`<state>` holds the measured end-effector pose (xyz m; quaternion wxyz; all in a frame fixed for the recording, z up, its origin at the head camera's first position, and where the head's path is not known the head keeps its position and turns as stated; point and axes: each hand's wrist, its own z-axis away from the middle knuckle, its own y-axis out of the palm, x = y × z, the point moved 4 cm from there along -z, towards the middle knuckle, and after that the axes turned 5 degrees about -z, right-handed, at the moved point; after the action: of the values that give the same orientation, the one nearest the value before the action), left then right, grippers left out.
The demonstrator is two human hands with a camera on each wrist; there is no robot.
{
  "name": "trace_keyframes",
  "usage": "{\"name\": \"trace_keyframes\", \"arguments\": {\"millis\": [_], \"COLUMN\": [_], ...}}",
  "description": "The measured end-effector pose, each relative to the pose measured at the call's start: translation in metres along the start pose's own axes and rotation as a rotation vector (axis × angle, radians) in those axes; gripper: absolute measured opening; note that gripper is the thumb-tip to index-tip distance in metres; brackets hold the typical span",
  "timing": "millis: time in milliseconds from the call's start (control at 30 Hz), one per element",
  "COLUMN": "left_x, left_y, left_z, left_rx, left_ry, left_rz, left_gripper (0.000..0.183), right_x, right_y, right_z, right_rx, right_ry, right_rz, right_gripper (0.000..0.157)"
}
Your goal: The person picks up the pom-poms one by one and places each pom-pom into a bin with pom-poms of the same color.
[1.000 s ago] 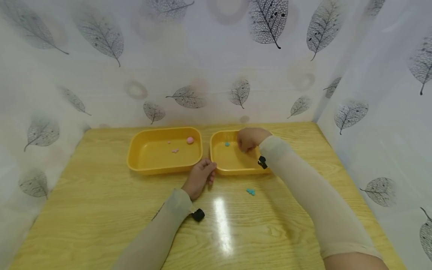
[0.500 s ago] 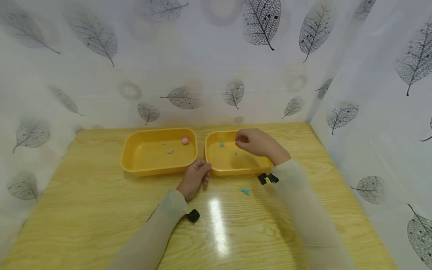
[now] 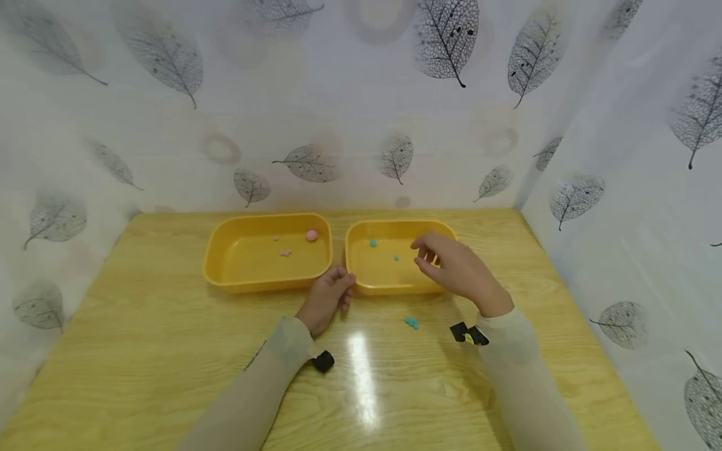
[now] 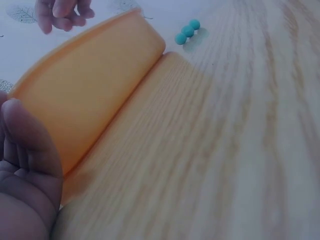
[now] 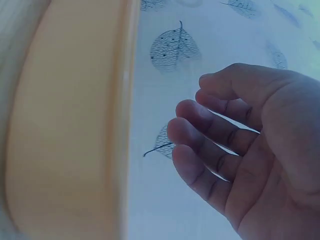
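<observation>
Pinches the right tray [image 3: 400, 290] by its near left corner with the left hand [image 3: 324, 300]. Hovers the right hand [image 3: 458, 269] above its near right rim, with fingers loosely bent, released. Shows teal beads [image 3: 373, 243] inside, a teal cluster [image 3: 412, 322] out front amid open table [image 3: 429, 382], and a slim gap beside the left tray [image 3: 271, 287].

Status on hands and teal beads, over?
Left hand at corner of right tray, grip unclear. Right hand empty, above it. Teal beads: some inside, cluster on table. No obstruction seen.
</observation>
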<state>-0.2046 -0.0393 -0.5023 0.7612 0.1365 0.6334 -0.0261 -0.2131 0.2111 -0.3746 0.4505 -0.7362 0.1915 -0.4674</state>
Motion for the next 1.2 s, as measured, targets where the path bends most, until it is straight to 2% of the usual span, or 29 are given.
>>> {"name": "trace_keyframes", "arguments": {"millis": [167, 433, 600, 733, 833, 933, 1033, 1133, 1200], "left_x": [0.001, 0.002, 0.002, 0.002, 0.001, 0.0, 0.001, 0.001, 0.001], "left_y": [0.003, 0.008, 0.008, 0.008, 0.006, 0.004, 0.003, 0.002, 0.002], "left_z": [0.0, 0.001, 0.001, 0.001, 0.001, 0.002, 0.001, 0.001, 0.001], "left_rx": [0.005, 0.02, 0.017, 0.024, 0.018, 0.009, 0.01, 0.01, 0.009], "left_ry": [0.0, -0.003, 0.003, 0.005, 0.016, 0.022, 0.018, 0.019, 0.022], "left_rz": [0.004, 0.016, 0.014, 0.005, -0.001, -0.001, 0.005, 0.008, 0.005], "left_gripper": [0.017, 0.017, 0.017, 0.018, 0.019, 0.019, 0.019, 0.02, 0.02], "right_x": [-0.006, -0.005, -0.001, 0.005, 0.011, 0.017, 0.02, 0.021, 0.022], "right_y": [0.007, 0.004, 0.007, 0.013, 0.02, 0.028, 0.037, 0.046, 0.051], "right_z": [0.006, 0.016, 0.016, 0.019, 0.021, 0.024, 0.029, 0.035, 0.036], "right_rx": [0.025, 0.054, 0.158, 0.27, 0.351, 0.437, 0.529, 0.576, 0.575], "right_ry": [0.009, -0.009, 0.001, 0.017, 0.036, 0.106, 0.268, 0.415, 0.452], "right_rz": [0.016, 0.033, 0.052, 0.036, 0.003, -0.014, -0.046, -0.03, 0.009], "right_gripper": [0.021, 0.019, 0.013, 0.005, 0.005, 0.005, 0.004, 0.013, 0.006]}}
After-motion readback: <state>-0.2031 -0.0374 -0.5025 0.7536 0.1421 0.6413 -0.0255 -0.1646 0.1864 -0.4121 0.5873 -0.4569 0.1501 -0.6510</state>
